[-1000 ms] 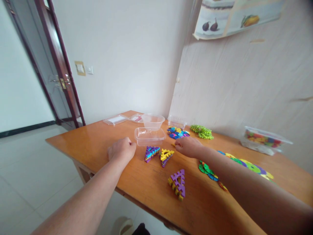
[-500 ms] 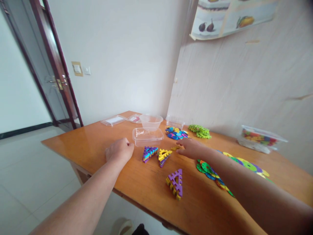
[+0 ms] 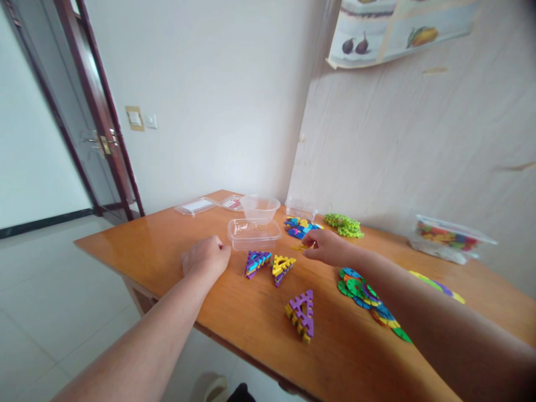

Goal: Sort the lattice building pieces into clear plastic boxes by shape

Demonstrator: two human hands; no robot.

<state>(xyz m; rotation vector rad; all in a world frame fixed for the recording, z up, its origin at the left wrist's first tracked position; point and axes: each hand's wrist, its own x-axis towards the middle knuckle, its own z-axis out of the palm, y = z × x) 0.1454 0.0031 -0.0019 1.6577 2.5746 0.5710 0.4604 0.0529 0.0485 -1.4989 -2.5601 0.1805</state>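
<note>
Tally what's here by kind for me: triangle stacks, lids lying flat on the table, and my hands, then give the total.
Triangle stacks: 3
Flat lids: 2
Hands: 2 (left hand, right hand)
Total: 7
The yellow piece by the right hand is partly hidden, so I left it out.

Both hands (image 3: 206,257) (image 3: 329,248) and forearms (image 3: 167,324) are bare; the shoe (image 3: 215,387) looks cream.

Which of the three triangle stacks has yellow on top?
The middle stack. Its top triangle is yellow; both the left stack and the front stack, nearest the table's front edge, have purple tops.
</note>
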